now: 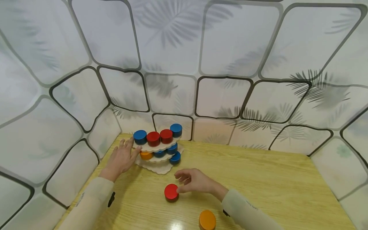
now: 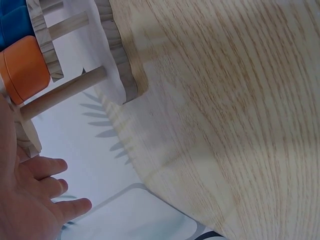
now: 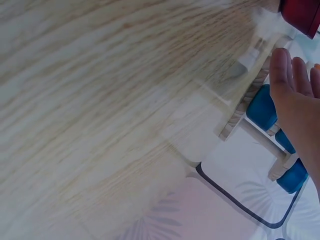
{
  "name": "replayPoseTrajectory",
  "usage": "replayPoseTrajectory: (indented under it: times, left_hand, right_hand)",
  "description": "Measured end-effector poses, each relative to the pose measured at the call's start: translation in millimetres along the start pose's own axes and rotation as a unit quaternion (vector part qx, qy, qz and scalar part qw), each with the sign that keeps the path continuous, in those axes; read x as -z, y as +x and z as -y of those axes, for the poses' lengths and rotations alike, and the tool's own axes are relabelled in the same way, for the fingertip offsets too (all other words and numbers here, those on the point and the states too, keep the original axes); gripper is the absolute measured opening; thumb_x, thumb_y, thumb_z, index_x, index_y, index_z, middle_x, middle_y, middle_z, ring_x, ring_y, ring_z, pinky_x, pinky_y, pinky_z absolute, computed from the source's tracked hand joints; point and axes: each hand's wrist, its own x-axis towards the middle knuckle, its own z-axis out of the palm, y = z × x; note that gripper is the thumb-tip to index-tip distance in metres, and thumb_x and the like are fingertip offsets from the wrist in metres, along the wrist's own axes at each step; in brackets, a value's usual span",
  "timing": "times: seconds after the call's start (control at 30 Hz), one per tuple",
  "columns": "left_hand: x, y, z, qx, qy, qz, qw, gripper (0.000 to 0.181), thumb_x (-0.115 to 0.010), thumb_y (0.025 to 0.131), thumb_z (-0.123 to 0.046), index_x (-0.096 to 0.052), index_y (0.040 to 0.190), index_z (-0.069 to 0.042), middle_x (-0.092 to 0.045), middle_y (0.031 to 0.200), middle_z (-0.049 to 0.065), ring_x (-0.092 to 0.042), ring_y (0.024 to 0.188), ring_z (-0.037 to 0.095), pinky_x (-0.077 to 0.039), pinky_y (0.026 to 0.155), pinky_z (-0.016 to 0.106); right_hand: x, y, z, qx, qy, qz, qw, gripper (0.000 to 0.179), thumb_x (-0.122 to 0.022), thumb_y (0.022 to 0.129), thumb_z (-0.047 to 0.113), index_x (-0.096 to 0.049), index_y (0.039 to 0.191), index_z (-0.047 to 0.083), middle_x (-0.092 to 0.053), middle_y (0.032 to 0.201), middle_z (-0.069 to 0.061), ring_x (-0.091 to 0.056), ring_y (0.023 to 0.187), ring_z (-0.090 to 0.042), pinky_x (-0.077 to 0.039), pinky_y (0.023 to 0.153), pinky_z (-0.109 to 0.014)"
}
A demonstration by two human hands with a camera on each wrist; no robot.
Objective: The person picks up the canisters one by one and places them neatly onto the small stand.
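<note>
A three-tier wooden stand with scalloped white tiers sits at the back left of the table. Blue and red round blocks line its top tier, among them a red block. An orange block and blue ones sit on the middle tier, and a blue block on the bottom. My left hand rests against the top tier's left edge, fingers extended. Before the stand, a loose red block lies on the table. My right hand is beside it, loosely bent, thumb right at its edge.
Another orange block lies on the table near the front, close to the right sleeve. The wooden tabletop reaches right from the stand. Patterned panels rise directly behind the table and on both sides.
</note>
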Motion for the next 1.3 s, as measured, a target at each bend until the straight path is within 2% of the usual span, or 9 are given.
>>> replayPoseTrajectory:
  times: [0.17, 0.27, 0.37, 0.5, 0.77, 1.07, 1.3]
  left_hand:
    - [-0.9, -0.4, 0.4, -0.001, 0.0, -0.001, 1.0, 0.083, -0.027, 0.113, -0.057, -0.022, 0.164, 0.008, -0.03, 0.167, 0.034, -0.02, 0.155, 0.059, -0.023, 0.122, 0.076]
    - [-1.1, 0.0, 0.3, 0.001, 0.0, -0.001, 1.0, 0.083, -0.027, 0.113, -0.057, -0.023, 0.164, 0.008, -0.03, 0.166, 0.034, -0.02, 0.155, 0.058, -0.023, 0.122, 0.076]
    - [-1.0, 0.2, 0.0, 0.001, 0.001, -0.001, 1.0, 0.083, -0.026, 0.113, -0.058, -0.022, 0.164, 0.008, -0.03, 0.166, 0.034, -0.02, 0.155, 0.058, -0.023, 0.122, 0.076]
    - [-1.3, 0.4, -0.1, 0.0, 0.001, -0.002, 1.0, 0.083, -0.027, 0.113, -0.058, -0.022, 0.164, 0.008, -0.03, 0.167, 0.034, -0.02, 0.155, 0.058, -0.024, 0.122, 0.076]
    - [-1.1, 0.2, -0.7, -0.005, 0.005, -0.009, 0.9999, 0.082, -0.028, 0.113, -0.056, -0.024, 0.163, 0.009, -0.033, 0.165, 0.035, -0.023, 0.154, 0.058, -0.025, 0.121, 0.076]
    - [-1.6, 0.3, -0.4, -0.002, 0.004, -0.008, 1.0, 0.083, -0.028, 0.113, -0.057, -0.024, 0.163, 0.009, -0.032, 0.166, 0.035, -0.023, 0.154, 0.058, -0.026, 0.121, 0.076]
    - [-1.3, 0.0, -0.4, 0.0, 0.003, -0.008, 1.0, 0.083, -0.028, 0.113, -0.057, -0.024, 0.164, 0.008, -0.031, 0.166, 0.034, -0.022, 0.155, 0.058, -0.025, 0.121, 0.076]
  right_hand:
    - [-3, -1.5, -1, -0.008, 0.002, 0.022, 0.9997, 0.059, -0.083, 0.09, 0.017, -0.062, 0.143, 0.002, -0.068, 0.14, -0.014, -0.067, 0.122, -0.027, -0.057, 0.103, -0.031]
    - [-4, -1.1, -2, -0.018, -0.008, 0.034, 0.9992, 0.06, -0.084, 0.089, 0.019, -0.063, 0.143, 0.004, -0.07, 0.137, -0.006, -0.068, 0.12, -0.022, -0.056, 0.101, -0.026]
    - [-7, 0.0, -2, -0.021, -0.026, 0.042, 0.9986, 0.059, -0.085, 0.088, 0.019, -0.064, 0.142, 0.007, -0.071, 0.132, 0.0, -0.068, 0.114, -0.012, -0.055, 0.1, -0.023]
    - [-12, 1.7, -2, -0.016, -0.045, 0.047, 0.9978, 0.059, -0.086, 0.087, 0.017, -0.065, 0.141, 0.007, -0.071, 0.132, 0.001, -0.065, 0.107, -0.001, -0.055, 0.099, -0.022]
    - [-14, 6.4, 3, -0.011, -0.07, 0.053, 0.996, 0.056, -0.087, 0.086, 0.015, -0.068, 0.138, 0.008, -0.073, 0.126, 0.002, -0.063, 0.104, 0.001, -0.056, 0.096, -0.023]
    - [-18, 12.1, 3, -0.012, -0.113, 0.023, 0.9932, 0.048, -0.088, 0.085, 0.022, -0.073, 0.13, 0.013, -0.073, 0.112, 0.011, -0.062, 0.097, -0.003, -0.055, 0.091, -0.02]
    - [-22, 22.2, 6, -0.011, -0.135, -0.027, 0.9903, 0.049, -0.088, 0.086, 0.025, -0.072, 0.13, 0.01, -0.072, 0.11, 0.008, -0.061, 0.096, -0.004, -0.055, 0.086, -0.02]
